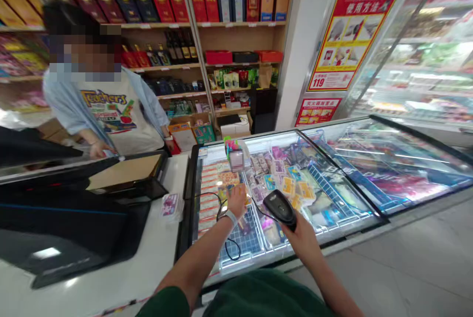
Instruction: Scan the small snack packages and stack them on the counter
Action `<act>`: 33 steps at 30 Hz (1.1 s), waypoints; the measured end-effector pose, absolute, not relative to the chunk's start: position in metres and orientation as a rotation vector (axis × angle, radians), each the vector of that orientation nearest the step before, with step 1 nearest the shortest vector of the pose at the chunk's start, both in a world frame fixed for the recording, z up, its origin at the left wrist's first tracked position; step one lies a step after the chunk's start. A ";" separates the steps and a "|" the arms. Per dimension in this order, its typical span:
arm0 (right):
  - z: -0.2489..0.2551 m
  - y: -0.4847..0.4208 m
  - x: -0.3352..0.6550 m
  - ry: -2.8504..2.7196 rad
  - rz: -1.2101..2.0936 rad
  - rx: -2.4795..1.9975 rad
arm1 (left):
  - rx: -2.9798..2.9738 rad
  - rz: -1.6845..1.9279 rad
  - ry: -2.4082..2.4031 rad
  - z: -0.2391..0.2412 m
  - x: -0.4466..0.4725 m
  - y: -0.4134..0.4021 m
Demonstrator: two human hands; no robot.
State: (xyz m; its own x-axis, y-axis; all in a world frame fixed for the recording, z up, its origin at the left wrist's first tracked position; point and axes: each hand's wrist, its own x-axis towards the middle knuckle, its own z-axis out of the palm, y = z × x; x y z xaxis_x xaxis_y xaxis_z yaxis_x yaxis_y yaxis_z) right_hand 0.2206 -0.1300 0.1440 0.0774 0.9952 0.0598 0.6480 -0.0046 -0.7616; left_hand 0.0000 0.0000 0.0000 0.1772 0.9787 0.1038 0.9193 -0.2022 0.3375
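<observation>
In my right hand (pixel 305 236) is a black handheld barcode scanner (pixel 281 207), its head pointing up and left above the freezer. My left hand (pixel 237 200), with a pale band on the wrist, is over the freezer's glass lid. Its fingers are bent and closed, and whatever they hold is hidden. A small yellowish item (pixel 222 194) shows just left of the fingers. The scanner's thin black cable (pixel 233 253) loops across the glass around my left wrist. Beyond that hand stands a clear container with brightly coloured things (pixel 229 144) and a pale card (pixel 236 159) at its front.
A chest freezer (pixel 342 231) holds several packaged foods under glass. On the white counter (pixel 148 253) at left are a black monitor (pixel 62 228) and a small stack of packs (pixel 172 207). Another person (pixel 121 110) stands behind the counter. Shelves of boxes line the back wall.
</observation>
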 end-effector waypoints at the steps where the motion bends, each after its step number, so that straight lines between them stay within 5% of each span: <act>1: 0.144 -0.130 0.220 -1.637 0.700 -1.717 | 2.225 0.465 1.833 -0.001 -0.002 0.000; 11: 0.145 -0.128 0.219 -1.649 0.699 -1.704 | 1.524 1.097 1.350 0.008 -0.033 -0.009; 20: 0.151 -0.130 0.216 -1.658 0.712 -1.696 | 0.827 0.994 0.743 0.043 -0.060 -0.017; 33: 0.158 -0.134 0.212 -1.671 0.767 -1.638 | 0.612 1.059 0.422 0.078 -0.064 -0.022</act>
